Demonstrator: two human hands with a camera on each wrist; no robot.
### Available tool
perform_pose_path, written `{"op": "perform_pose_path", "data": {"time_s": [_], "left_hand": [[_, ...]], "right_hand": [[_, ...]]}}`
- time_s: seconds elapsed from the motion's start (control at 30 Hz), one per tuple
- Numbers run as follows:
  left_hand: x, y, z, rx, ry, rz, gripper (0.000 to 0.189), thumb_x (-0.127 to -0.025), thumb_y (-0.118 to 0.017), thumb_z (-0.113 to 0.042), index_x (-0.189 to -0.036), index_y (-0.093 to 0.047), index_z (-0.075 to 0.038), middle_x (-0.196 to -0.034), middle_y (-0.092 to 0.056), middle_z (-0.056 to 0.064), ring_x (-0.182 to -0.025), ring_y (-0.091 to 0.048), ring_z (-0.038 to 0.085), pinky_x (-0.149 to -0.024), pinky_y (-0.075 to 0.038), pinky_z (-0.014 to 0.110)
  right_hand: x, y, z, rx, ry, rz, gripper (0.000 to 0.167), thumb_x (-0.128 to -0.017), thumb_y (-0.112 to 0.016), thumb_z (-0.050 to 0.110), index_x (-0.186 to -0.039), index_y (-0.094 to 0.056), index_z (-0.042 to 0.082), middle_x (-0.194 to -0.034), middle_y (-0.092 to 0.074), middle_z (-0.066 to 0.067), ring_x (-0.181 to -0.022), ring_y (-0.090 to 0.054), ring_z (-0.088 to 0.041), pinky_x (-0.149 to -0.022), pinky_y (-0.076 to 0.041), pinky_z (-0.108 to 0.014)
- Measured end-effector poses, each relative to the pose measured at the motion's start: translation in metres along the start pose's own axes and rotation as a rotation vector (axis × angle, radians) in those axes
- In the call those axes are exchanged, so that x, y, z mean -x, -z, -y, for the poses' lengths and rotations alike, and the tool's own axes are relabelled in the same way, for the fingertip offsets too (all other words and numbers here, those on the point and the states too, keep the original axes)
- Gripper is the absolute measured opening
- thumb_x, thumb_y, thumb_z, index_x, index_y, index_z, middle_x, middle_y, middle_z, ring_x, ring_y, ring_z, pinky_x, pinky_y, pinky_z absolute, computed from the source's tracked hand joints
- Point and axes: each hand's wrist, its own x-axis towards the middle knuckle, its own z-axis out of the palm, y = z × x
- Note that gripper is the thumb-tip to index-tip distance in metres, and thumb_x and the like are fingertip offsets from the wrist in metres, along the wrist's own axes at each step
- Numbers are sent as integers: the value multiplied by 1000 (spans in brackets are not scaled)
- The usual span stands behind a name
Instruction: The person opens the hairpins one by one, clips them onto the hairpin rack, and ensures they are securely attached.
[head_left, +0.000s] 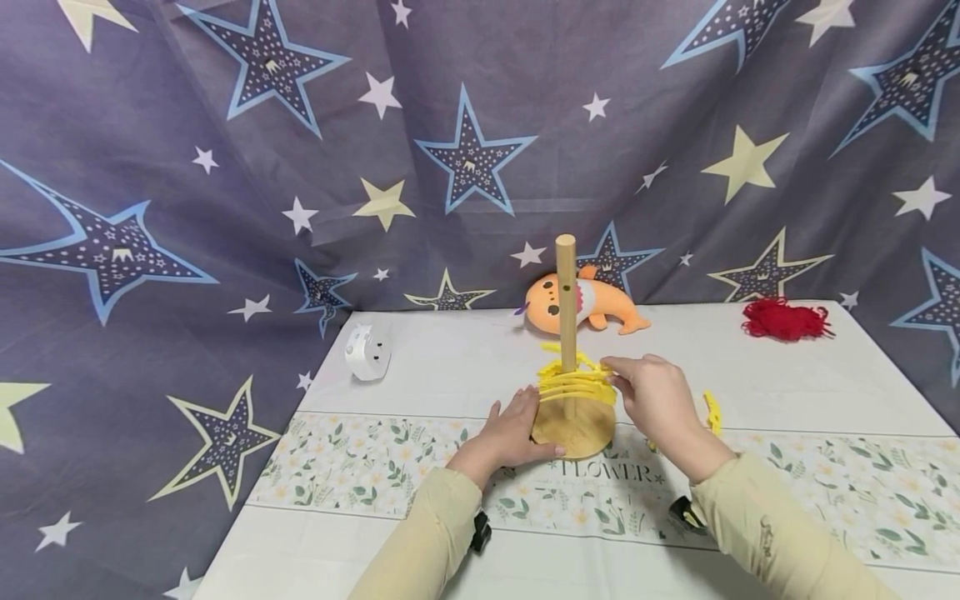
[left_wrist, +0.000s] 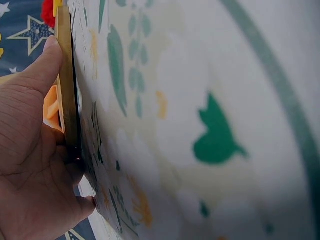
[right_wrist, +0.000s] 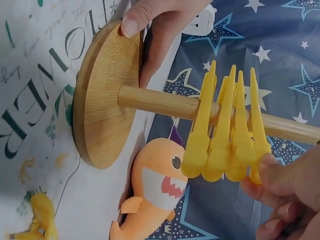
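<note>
A wooden stand (head_left: 573, 433) has a round base and an upright post. My left hand (head_left: 512, 433) holds the base at its left side, with the thumb on its upper face and the other fingers around the rim. Several yellow tapered plastic pieces (head_left: 573, 387), clip-like in shape, sit stacked around the lower post. At their right side my right hand (head_left: 660, 400) pinches the rounded end of the uppermost yellow piece (right_wrist: 256, 135) between thumb and fingers. The pieces' pointed ends cross the post in the right wrist view.
A loose yellow piece (head_left: 712, 412) lies right of the stand, partly behind the right hand. Behind the post rests an orange plush shark (head_left: 615, 307). Red yarn (head_left: 786, 320) lies at the back right, and a white plug-like device (head_left: 367, 353) stands at the back left.
</note>
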Motion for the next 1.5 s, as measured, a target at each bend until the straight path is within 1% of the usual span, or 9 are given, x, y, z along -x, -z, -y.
{"op": "perform_pose_path", "data": {"time_s": [0.17,0.4,0.5,0.6,0.73,0.9,1.13,1.23,1.5], "left_hand": [[0,0,-1,8,-1,-1,104,-85,-58,-67,-157,-12,-7,-163,-8,7,-149,-6,21,-119,-4,51],[1,1,-1,11,7,0,105,-85,-59,-67,-157,-13,-6,-163,-9,7,-149,-7,22,-119,-4,51],[1,1,-1,0,7,0,105,-85,-58,-68,-157,-12,-7,-163,-8,7,-149,-6,22,-119,-4,51],[1,0,-1,-2,6,3,105,-85,-58,-68,-157,-11,-8,-163,-7,6,-149,-5,21,-119,-3,51],[0,-2,0,6,7,4,105,-85,-58,-69,-157,-11,-8,-164,-6,5,-149,-5,21,-119,-2,50],[0,-1,0,21,8,5,105,-85,-59,-68,-158,-10,-9,-164,-6,5,-149,-4,21,-119,-1,50],[-1,-2,2,22,6,-6,105,-84,-59,-68,-157,-11,-9,-164,-6,5,-149,-4,20,-119,-2,50],[-1,-2,3,24,7,-4,105,-84,-59,-68,-158,-11,-9,-164,-6,4,-149,-4,20,-119,-2,50],[-2,-2,2,28,12,6,106,-84,-58,-69,-158,-10,-10,-164,-6,4,-149,-4,19,-119,-1,49]], "right_hand": [[1,-1,0,-28,5,21,26,-82,-76,2,-108,-73,3,-95,-74,-11,-66,-61,-28,-64,-53,-45],[3,2,-1,-101,-8,79,35,-87,-70,0,-121,-66,0,-115,-68,-18,-97,-66,-38,-85,-52,-53],[5,4,-1,-118,-35,102,40,-88,-70,3,-127,-62,-1,-120,-66,-19,-83,-66,-30,-77,-55,-47],[8,7,-3,-118,-70,121,46,-90,-70,10,-133,-58,0,-123,-65,-18,-66,-57,-16,-61,-51,-37],[14,12,-8,-118,-107,119,49,-91,-70,14,-135,-56,1,-126,-63,-18,-62,-50,-10,-55,-43,-31],[23,17,-18,-120,-127,77,45,-90,-70,13,-132,-59,1,-116,-66,-18,-60,-48,-11,-54,-39,-32],[36,25,-38,-122,-167,46,42,-90,-71,14,-129,-61,0,-88,-66,-10,-56,-45,-11,-51,-36,-29],[41,29,-47,-121,-185,45,42,-90,-70,15,-128,-61,0,-89,-67,-12,-58,-47,-11,-51,-37,-30],[57,35,-68,-96,-216,54,42,-91,-69,15,-128,-60,-3,-78,-64,-8,-55,-47,-12,-51,-37,-31]]}}
